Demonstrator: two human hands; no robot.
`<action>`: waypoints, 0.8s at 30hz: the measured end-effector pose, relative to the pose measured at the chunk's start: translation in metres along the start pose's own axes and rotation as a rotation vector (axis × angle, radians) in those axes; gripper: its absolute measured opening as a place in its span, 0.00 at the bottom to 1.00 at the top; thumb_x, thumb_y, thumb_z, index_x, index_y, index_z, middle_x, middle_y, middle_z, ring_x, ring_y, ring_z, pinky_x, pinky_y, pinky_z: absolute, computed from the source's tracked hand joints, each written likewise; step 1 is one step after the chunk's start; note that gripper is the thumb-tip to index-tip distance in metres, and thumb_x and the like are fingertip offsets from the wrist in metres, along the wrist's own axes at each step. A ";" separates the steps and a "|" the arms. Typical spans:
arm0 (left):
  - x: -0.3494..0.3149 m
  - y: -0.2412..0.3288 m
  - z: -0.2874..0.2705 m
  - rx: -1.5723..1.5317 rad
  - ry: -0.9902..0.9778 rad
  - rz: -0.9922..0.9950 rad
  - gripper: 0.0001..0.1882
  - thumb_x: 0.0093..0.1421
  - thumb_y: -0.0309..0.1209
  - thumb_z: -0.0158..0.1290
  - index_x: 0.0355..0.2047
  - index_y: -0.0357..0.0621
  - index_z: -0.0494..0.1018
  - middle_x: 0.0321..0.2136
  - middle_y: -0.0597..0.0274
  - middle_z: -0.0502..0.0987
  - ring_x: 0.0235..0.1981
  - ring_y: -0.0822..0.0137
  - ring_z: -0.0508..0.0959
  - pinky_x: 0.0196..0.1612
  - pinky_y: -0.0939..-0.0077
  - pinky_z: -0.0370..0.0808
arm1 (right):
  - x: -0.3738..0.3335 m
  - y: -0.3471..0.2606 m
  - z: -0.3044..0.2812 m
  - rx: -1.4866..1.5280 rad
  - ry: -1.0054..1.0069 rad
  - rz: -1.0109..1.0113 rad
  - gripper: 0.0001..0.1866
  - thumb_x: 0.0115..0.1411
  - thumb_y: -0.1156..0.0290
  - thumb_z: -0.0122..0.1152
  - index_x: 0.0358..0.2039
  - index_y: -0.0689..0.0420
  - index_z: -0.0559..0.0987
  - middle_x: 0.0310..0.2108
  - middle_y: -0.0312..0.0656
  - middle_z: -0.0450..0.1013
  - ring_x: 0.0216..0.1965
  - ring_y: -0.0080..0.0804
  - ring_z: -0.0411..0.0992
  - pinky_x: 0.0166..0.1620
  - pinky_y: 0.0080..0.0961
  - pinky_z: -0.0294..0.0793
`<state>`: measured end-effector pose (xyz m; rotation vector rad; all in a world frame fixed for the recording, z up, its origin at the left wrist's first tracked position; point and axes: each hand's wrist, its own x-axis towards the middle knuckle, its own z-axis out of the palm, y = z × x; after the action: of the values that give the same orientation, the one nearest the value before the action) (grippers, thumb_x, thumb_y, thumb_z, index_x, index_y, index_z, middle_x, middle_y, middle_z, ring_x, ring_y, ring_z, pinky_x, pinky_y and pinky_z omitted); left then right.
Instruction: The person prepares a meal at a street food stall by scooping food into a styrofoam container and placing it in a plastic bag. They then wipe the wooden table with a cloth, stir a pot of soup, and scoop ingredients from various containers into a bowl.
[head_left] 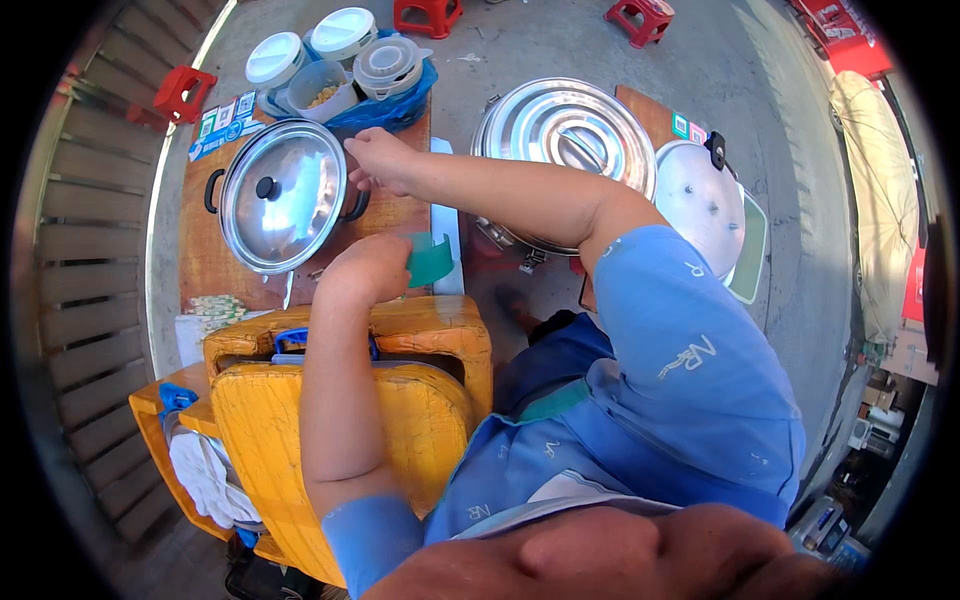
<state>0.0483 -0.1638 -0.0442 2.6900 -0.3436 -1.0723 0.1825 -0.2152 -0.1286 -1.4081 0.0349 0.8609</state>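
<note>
My left hand [368,268] is closed on a green plastic piece with a curved edge [430,260]; its exact kind is hard to make out. Just beyond, my right hand [383,162] hovers at the right rim of a wide steel pot, its fingers loosely bent and apart, with nothing visible in them. The pot's shiny lid [290,215] has a black knob [267,188] and lies on top. A black side handle [355,205] sits below my right hand. Both pot and hands are over a brown wooden tabletop [200,250].
White-lidded tubs [343,32] and an uncovered tub of food bits [318,92] stand behind the pot. To the right are a large lidded steel vessel [545,120] and a round metal lid [690,205]. A yellow wooden box [340,430] is close in front; red stools [428,15] stand beyond.
</note>
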 end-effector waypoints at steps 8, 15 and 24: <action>-0.003 0.001 -0.008 -0.232 0.156 0.069 0.12 0.54 0.29 0.54 0.37 0.36 0.72 0.29 0.49 0.76 0.33 0.52 0.76 0.38 0.64 0.72 | -0.298 -0.028 -0.266 -0.413 0.334 -0.800 0.20 0.63 0.72 0.52 0.55 0.59 0.66 0.45 0.41 0.68 0.34 0.22 0.73 0.39 0.18 0.73; -0.007 0.004 -0.013 -0.876 0.100 0.082 0.11 0.60 0.26 0.50 0.44 0.39 0.70 0.30 0.65 0.75 0.30 0.74 0.74 0.34 0.78 0.70 | -0.500 0.105 -0.386 0.006 -0.134 0.045 0.19 0.65 0.61 0.48 0.31 0.64 0.79 0.19 0.38 0.71 0.19 0.24 0.70 0.24 0.17 0.69; -0.029 0.182 -0.009 -0.837 0.164 -0.149 0.12 0.67 0.34 0.43 0.40 0.39 0.72 0.23 0.71 0.68 0.24 0.77 0.66 0.32 0.82 0.64 | -0.378 0.335 -0.420 -1.397 0.004 0.167 0.36 0.56 0.58 0.59 0.64 0.42 0.58 0.66 0.50 0.50 0.64 0.52 0.54 0.61 0.39 0.58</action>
<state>0.0099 -0.3270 0.0340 2.0307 0.2886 -0.7748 -0.0724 -0.7932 -0.3096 -2.7227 -0.5514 1.0530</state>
